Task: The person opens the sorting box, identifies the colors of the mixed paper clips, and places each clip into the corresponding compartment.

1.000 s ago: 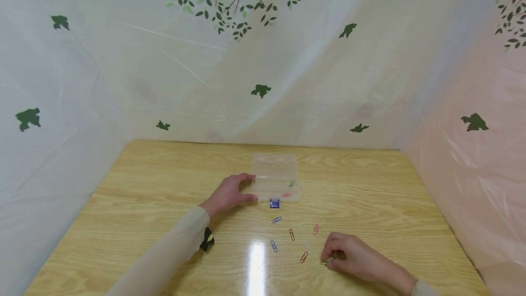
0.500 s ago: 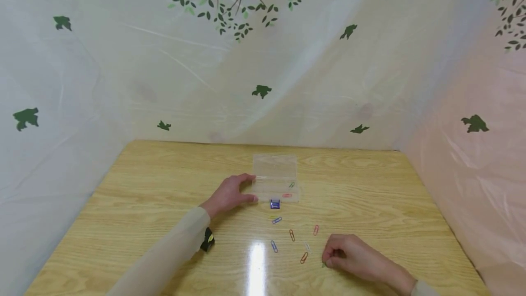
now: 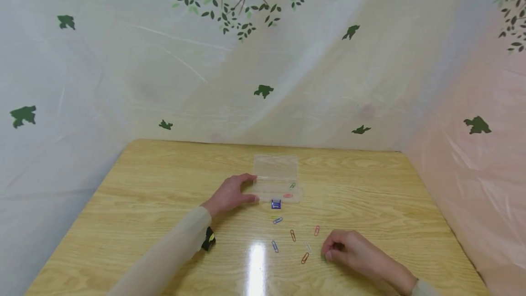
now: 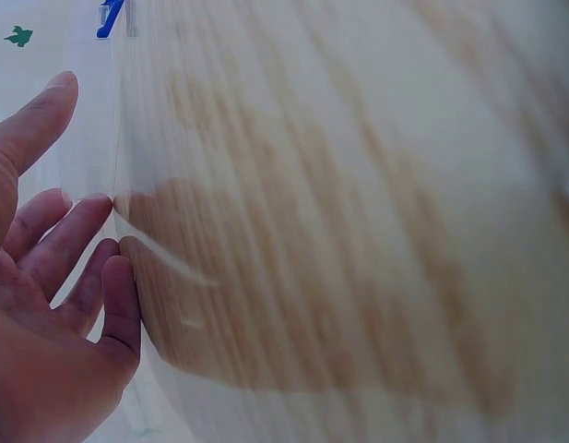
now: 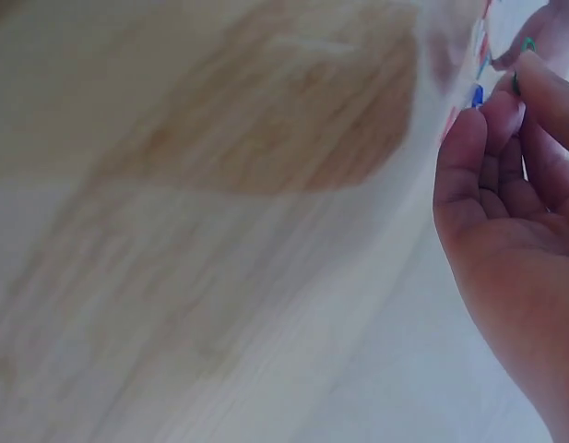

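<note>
A clear plastic box (image 3: 267,192) with its lid (image 3: 275,166) raised stands in the middle of the table, a blue clasp (image 3: 276,204) at its front. Inside lie a green paper clip (image 3: 292,185) and a pink paper clip (image 3: 288,195). My left hand (image 3: 231,193) touches the left end of the box, thumb near the front corner and index finger towards the back, both fairly straight. Low on the right, my right hand (image 3: 349,251) pinches another green paper clip (image 5: 528,43) between thumb and fingertips; most of it is hidden by the fingers.
Loose paper clips lie before the box: blue (image 3: 275,246), red (image 3: 305,258), brownish-red (image 3: 293,235), pink (image 3: 317,230), white (image 3: 308,247) and several others. A black item (image 3: 208,240) shows by the left cuff. A printed sheet (image 3: 197,81) hangs behind the table (image 3: 164,168).
My right hand has drawn its fingertips together around the green paper clip, which showed on the table beside them a second ago. The left hand and box stay put.
</note>
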### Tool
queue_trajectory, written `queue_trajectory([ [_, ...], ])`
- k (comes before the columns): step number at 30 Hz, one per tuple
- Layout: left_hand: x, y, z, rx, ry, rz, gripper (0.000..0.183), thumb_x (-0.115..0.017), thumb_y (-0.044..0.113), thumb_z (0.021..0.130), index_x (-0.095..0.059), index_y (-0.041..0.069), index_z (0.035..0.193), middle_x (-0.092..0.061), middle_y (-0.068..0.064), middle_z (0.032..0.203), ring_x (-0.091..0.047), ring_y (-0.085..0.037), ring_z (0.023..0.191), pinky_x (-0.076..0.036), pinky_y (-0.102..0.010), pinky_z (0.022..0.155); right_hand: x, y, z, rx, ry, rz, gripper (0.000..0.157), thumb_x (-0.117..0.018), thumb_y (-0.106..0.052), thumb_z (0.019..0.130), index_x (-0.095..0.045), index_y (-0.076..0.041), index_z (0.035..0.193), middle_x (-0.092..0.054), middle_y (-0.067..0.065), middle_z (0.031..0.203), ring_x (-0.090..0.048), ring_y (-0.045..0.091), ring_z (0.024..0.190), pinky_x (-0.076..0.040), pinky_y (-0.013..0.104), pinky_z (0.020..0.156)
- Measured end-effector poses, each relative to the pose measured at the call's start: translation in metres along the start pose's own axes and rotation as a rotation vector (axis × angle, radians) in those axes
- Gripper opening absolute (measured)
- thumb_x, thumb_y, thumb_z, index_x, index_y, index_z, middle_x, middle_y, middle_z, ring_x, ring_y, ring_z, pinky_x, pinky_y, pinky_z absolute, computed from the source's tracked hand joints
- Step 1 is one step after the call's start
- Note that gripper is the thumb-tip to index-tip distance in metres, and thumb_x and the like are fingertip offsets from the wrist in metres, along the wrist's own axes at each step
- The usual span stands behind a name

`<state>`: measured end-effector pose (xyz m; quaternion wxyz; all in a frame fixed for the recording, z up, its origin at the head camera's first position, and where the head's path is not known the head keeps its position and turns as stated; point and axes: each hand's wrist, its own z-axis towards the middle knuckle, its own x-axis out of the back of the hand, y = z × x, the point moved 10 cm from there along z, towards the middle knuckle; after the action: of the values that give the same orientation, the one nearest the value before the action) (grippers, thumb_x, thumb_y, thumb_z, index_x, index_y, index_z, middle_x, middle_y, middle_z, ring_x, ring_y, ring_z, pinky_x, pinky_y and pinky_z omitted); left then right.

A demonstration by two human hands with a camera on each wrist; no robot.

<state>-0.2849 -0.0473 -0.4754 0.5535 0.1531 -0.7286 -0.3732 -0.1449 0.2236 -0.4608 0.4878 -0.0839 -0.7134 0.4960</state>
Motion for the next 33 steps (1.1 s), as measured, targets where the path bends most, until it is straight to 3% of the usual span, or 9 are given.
queue_trajectory([
  [5,0.0,0.001,0.001,-0.01,0.002,0.009,0.069,-0.085,0.031,0.088,-0.057,0.008,0.146,-0.057,-0.013,0.148,-0.049,-0.037,0.14,-0.037,-0.052,0.119,0.007,-0.001,0.002,-0.043,0.048,-0.008,0.007,-0.072,-0.014,0.098,-0.07,-0.021,0.098,-0.067,-0.015,0.092,-0.06,0.001,0.083,-0.056,0.023,0.069],
  [13,0.0,0.0,0.001,-0.002,0.005,-0.001,0.068,-0.085,0.03,0.088,-0.057,0.009,0.146,-0.057,-0.013,0.149,-0.048,-0.037,0.141,-0.036,-0.052,0.119,0.017,-0.014,0.009,0.067,0.151,-0.011,0.01,-0.072,-0.009,0.097,-0.071,-0.019,0.098,-0.068,-0.011,0.096,-0.062,0.004,0.085,-0.058,0.024,0.071],
  [19,0.0,-0.001,0.001,0.003,0.006,-0.003,0.068,-0.084,0.031,0.088,-0.057,0.009,0.147,-0.056,-0.013,0.15,-0.047,-0.037,0.141,-0.036,-0.052,0.12,0.025,-0.022,0.014,0.083,0.22,-0.015,0.007,-0.07,-0.008,0.097,-0.072,-0.014,0.101,-0.072,0.0,0.1,-0.065,0.005,0.087,-0.059,0.025,0.072],
  [26,0.0,-0.002,0.001,0.011,0.004,-0.004,0.069,-0.085,0.03,0.088,-0.056,0.009,0.147,-0.056,-0.013,0.15,-0.047,-0.036,0.142,-0.035,-0.051,0.121,0.03,-0.024,0.02,0.049,0.281,-0.026,0.013,-0.071,-0.006,0.096,-0.073,-0.019,0.1,-0.071,-0.007,0.097,-0.066,0.006,0.089,-0.058,0.025,0.075],
  [33,0.0,-0.003,0.002,0.008,0.012,-0.003,0.069,-0.085,0.031,0.087,-0.057,0.01,0.147,-0.057,-0.012,0.149,-0.048,-0.035,0.141,-0.036,-0.051,0.12,0.038,-0.03,0.023,0.102,0.37,-0.053,0.011,-0.072,-0.002,0.095,-0.073,-0.013,0.098,-0.07,-0.008,0.094,-0.067,0.006,0.084,-0.059,0.027,0.071],
])
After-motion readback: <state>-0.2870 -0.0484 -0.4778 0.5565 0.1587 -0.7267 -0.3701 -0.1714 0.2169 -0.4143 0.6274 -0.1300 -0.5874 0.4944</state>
